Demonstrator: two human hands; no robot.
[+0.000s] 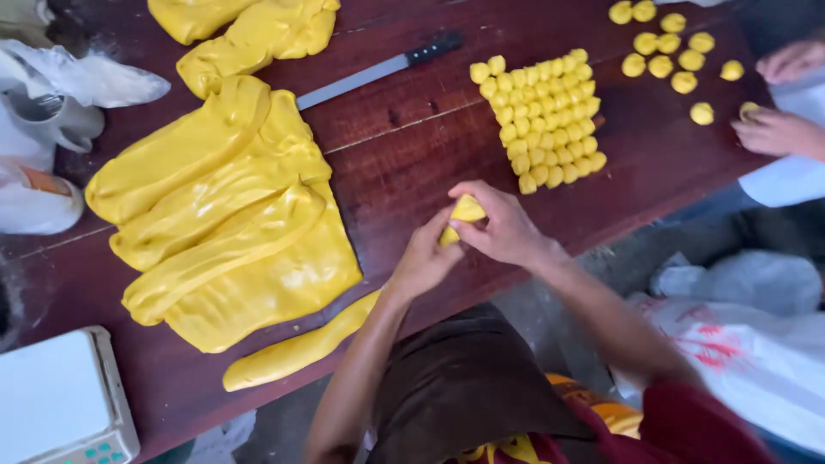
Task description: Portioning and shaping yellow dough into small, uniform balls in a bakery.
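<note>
**Head view: dough portioning partway done**

Both hands, left hand (423,258) and right hand (503,228), have fingers pinched around a small dough piece (464,212) above the near tabletop (404,163) edge. Beyond sit many cut pieces (543,116); the large dough mass (225,219) at left remains uncut.

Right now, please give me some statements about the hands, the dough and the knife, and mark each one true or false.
1. Both hands, left hand and right hand, hold one yellow dough piece. True.
2. The knife lies on the big dough sheets. False: it lies on the bare wooden table, beside them.
3. The small dough pieces sit packed together in a block. True.
4. The scale carries dough. False: its plate is bare.
</note>
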